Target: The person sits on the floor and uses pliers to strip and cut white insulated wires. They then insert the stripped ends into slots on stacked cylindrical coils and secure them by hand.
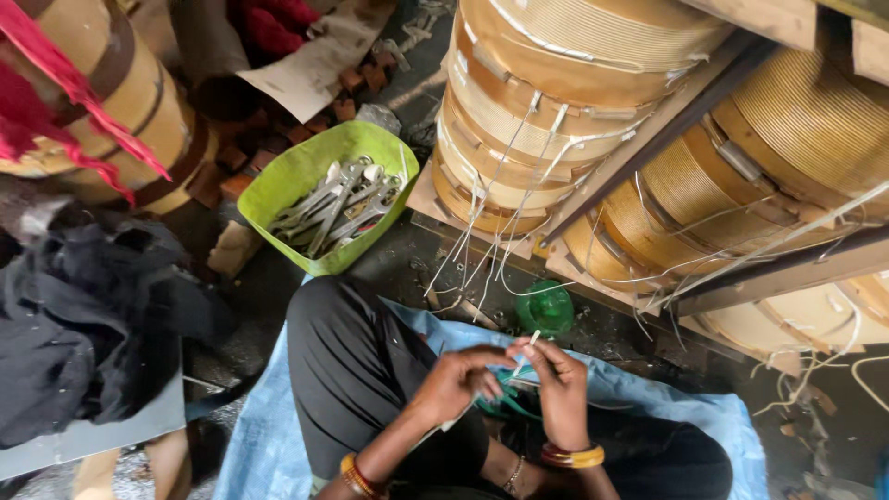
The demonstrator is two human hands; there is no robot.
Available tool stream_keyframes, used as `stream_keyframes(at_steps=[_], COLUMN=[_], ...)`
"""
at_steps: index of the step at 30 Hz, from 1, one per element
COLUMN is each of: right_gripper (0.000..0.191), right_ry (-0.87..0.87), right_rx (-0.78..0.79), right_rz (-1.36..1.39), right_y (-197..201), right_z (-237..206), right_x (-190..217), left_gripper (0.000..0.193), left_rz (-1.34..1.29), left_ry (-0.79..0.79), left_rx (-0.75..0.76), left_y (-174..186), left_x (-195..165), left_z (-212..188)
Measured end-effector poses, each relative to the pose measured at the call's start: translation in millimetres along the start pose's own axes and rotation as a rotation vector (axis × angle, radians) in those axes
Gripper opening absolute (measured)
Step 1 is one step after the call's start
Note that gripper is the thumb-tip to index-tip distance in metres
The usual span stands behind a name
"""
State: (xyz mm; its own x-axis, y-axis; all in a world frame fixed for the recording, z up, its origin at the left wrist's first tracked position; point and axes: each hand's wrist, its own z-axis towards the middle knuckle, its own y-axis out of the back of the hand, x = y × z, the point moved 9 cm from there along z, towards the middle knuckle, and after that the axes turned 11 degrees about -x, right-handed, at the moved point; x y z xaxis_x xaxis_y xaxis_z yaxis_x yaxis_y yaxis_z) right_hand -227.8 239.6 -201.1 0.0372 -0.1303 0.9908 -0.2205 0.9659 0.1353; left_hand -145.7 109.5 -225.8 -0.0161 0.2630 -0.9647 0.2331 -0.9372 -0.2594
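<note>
Pinching a thin white strip between left hand and right hand, both closed on it, risks it slipping or tearing if tugged.

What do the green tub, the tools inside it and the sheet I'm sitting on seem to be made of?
Green tub: likely plastic, with a smooth matte wall in one even colour. Tools: metal, a bare silvery-grey shine. Blue sheet: probably thin plastic or woven tarpaulin, creased and faintly glossy.
</note>
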Motion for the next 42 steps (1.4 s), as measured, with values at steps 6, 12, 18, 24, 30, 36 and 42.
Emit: stream_keyframes(at_steps=[6, 12, 18, 24, 30, 36, 42], right_gripper=[0.024, 0.042, 0.044, 0.043, 0.037, 0.037, 0.035], right_ry=[0.189, 0.175, 0.035, -0.094, -0.093, -0.100, -0.198], right_rx=[0.013, 0.013, 0.127, 0.075, 0.269, 0.294, 0.351], right_rz=[0.061, 0.036, 0.066, 0.133, 0.176, 0.088, 0.255], right_y=[12.2, -14.5, -41.4, -58.3, -103.2, -119.5, -122.9], right_z=[15.4, 37.0, 53.0, 53.3, 50.3, 43.9, 26.8], right_x=[52.2, 51.2, 2.1, -56.9, -71.9, -65.3, -61.8], left_gripper=[0.020, 0.020, 0.025, 0.025, 0.022, 0.019, 0.019], left_rz=[-0.021, 0.681, 0.380, 0.031, 0.246, 0.275, 0.294], left_ry=[-0.502, -0.294, -0.194, 0.226, 0.003, -0.037, -0.073], left_rx=[-0.634, -0.759, -0.419, -0.222, -0.149, -0.179, -0.203], left_y=[113.4, 137.4, 117.0, 100.0, 103.5, 104.8, 106.3], left_x=[-140.8, -157.9, -87.3, -33.8, -39.0, -18.6, -14.4], left_z=[-0.7, 74.5, 161.1, 188.7, 195.6, 197.3, 196.1])
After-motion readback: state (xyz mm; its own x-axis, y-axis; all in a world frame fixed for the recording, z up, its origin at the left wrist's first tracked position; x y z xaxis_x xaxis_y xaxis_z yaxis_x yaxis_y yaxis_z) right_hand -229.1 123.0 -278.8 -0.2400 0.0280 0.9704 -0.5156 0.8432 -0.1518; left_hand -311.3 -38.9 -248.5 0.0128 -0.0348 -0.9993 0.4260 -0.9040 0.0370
